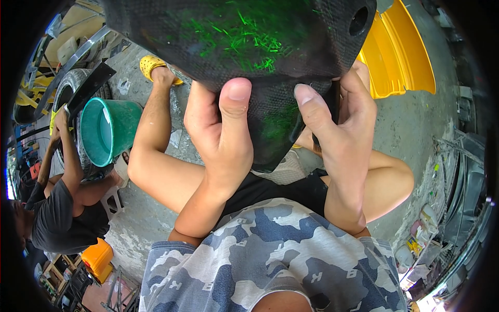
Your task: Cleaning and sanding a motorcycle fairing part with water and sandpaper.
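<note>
A large black, textured panel [171, 36] with bright green scuffs and a round hole near its right corner fills the top of the view. Its narrow lower end [273, 125] points toward my lap. My left hand [221, 125] grips the panel's left side, thumb lying on the face and fingers mostly hidden behind it. On the other side my right hand [345, 122] holds the panel, its thumb tip pressing near a crease and raised edge, its fingers curled at the right border. What lies behind the panel is hidden.
At left, another person [62, 213] in dark clothes works beside a teal bucket [106, 130] and a tyre [70, 88]. A curved yellow panel [403, 57] stands at upper right. An orange container [97, 257] sits lower left. Assorted parts [462, 177] line the right wall.
</note>
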A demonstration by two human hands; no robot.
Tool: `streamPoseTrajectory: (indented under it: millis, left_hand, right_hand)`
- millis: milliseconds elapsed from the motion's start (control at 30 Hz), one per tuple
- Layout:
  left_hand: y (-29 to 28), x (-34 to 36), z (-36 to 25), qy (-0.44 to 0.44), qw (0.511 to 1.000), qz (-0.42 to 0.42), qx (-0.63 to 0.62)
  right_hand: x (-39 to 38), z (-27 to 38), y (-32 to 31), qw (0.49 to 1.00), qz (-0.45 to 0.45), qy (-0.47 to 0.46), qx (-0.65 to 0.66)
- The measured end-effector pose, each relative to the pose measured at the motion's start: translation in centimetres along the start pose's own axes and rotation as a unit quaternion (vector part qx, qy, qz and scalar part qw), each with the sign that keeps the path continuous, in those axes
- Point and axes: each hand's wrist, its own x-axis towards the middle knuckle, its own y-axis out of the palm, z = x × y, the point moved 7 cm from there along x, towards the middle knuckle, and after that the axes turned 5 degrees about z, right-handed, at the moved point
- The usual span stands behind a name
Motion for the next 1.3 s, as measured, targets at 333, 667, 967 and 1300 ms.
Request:
streamPoseTrajectory:
  millis: [333, 667, 967, 1300]
  left_hand:
    - [-0.4, -0.2, 1.4, -0.094, 0.995, 0.024, -0.001]
    - [0.2, 0.2, 1.4, -0.119, 0.990, 0.017, -0.067]
    - [0.5, 0.1, 1.7, -0.139, 0.982, 0.045, -0.122]
    - [1.4, 0.4, 0.8, -0.149, 0.969, 0.101, -0.170]
  right_hand:
    - [-0.4, 1.1, -0.3, 1.000, -0.006, -0.020, 0.007]
    - [-0.7, 2.8, -0.2, 0.998, 0.015, -0.058, 0.012]
    - [-1.4, 2.8, -0.2, 0.999, 0.002, -0.048, 0.023]
    - [-1.4, 3.5, -0.2, 0.995, 0.027, -0.092, -0.037]
